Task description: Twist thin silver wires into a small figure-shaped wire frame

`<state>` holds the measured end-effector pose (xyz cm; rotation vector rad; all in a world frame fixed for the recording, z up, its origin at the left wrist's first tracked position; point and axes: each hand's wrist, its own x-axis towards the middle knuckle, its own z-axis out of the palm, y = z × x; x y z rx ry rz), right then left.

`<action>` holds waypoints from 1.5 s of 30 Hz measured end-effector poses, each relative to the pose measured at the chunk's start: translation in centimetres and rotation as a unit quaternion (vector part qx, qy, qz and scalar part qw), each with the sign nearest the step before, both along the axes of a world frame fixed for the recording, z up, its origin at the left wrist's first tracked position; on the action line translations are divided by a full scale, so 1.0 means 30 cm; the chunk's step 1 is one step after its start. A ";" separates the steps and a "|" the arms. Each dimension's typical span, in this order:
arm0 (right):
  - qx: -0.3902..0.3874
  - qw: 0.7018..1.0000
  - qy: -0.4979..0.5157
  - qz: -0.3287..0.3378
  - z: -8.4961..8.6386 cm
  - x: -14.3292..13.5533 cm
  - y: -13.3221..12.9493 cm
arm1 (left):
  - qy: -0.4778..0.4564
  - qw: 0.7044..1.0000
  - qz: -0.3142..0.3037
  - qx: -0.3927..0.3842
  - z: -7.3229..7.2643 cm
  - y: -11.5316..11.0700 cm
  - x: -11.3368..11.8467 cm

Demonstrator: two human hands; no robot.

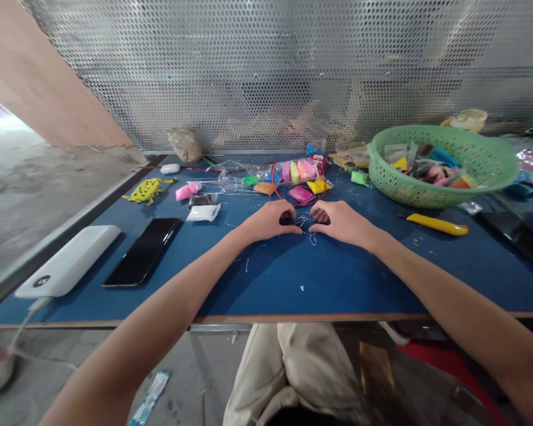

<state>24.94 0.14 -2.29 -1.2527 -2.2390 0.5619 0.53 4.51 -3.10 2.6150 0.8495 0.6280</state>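
Observation:
My left hand and my right hand face each other low over the middle of the blue table, a small gap between them. Both have curled fingers and thumbs pointing inward. A small tangle of thin silvery wire sits in the gap, with a loose end hanging toward me. The fingertips of each hand close on its strands, though the exact grip is too small to make out. Just beyond lie a magenta clay packet, a yellow packet and a red cord loop.
At right stand a green basket of mixed bits and a yellow utility knife. Leftward lie a black phone, a white power bank, a spotted yellow toy and a white packet. Perforated metal rises behind the blue table.

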 end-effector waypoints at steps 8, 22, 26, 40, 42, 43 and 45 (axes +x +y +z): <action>0.042 0.999 -0.019 0.014 -0.005 0.006 0.016 | -0.004 0.998 -0.051 -0.030 0.015 0.014 -0.022; 0.078 0.993 -0.013 0.091 -0.021 0.023 0.065 | 0.000 0.995 -0.094 -0.019 0.028 0.000 -0.019; 0.068 0.996 -0.005 0.062 -0.007 0.019 0.052 | -0.018 0.994 -0.110 -0.017 0.026 0.005 -0.015; 0.043 0.999 -0.008 0.031 0.022 0.022 0.024 | -0.002 0.994 -0.108 -0.018 0.016 0.019 -0.003; 0.053 0.998 -0.028 0.031 0.025 0.024 0.022 | 0.002 0.995 -0.100 -0.008 0.012 0.015 0.004; 0.063 0.997 -0.038 0.032 0.026 0.024 0.021 | 0.003 0.995 -0.095 -0.004 0.010 0.012 0.008; 0.080 0.995 -0.054 0.036 0.025 0.027 0.020 | 0.000 0.996 -0.090 0.002 0.008 0.005 0.014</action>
